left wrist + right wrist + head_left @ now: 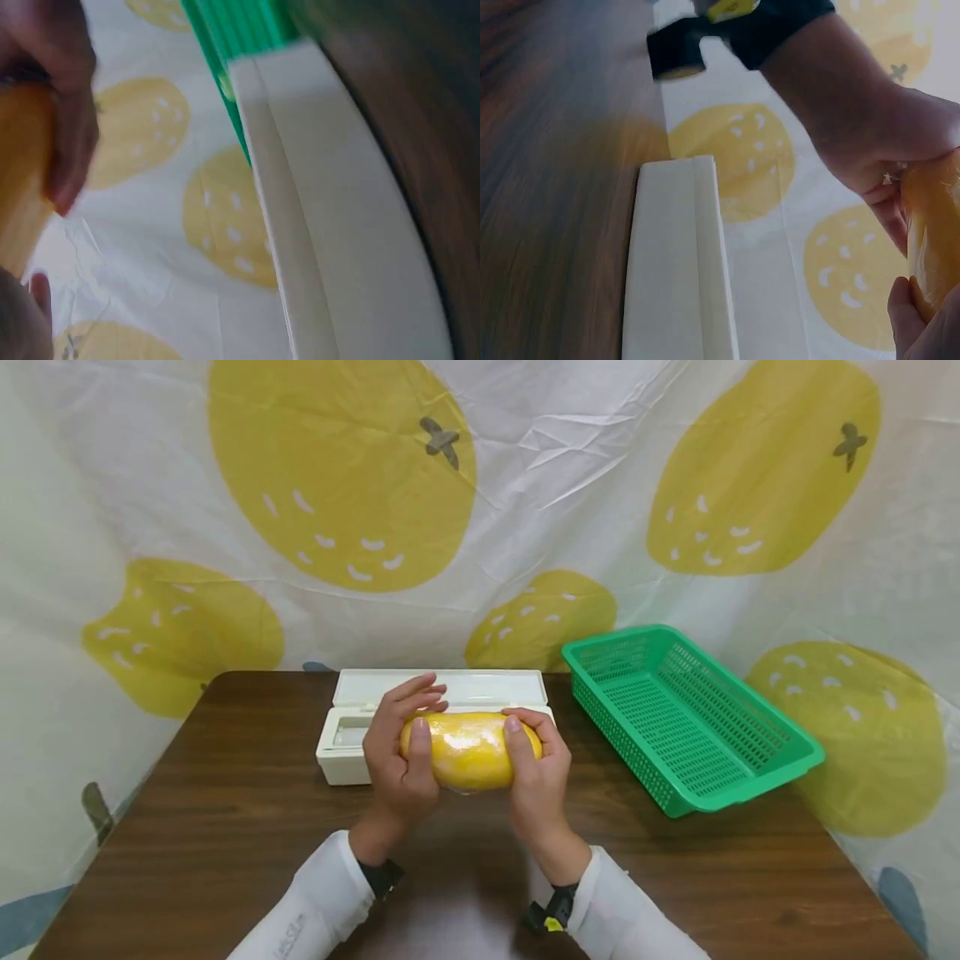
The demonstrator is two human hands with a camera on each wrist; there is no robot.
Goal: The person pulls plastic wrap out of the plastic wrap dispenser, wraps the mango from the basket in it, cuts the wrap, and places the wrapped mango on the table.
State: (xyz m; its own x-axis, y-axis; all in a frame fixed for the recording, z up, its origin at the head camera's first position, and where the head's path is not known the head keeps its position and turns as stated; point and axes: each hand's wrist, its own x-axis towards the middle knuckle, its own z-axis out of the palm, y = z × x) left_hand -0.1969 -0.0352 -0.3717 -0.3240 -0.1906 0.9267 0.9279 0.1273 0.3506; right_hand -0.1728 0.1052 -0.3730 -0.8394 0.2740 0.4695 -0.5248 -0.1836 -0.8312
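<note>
Both hands hold up a yellow oblong fruit (471, 750) by its two ends, over the table in the middle of the head view. Its skin looks glossy, as if in clear film. My left hand (401, 756) grips the left end with the thumb in front, its fingers raised partly past the fruit. At the other end, my right hand (542, 768) has its thumb on the front and its fingers curled over the top. Behind them stands a long white box (343, 768), lid (442, 687) raised, its middle hidden by the hands and fruit.
A green plastic basket (810, 752) with perforated sides stands at the back right of the dark wooden table (225, 827). A white curtain with a yellow fruit print (510, 527) hangs close behind the table.
</note>
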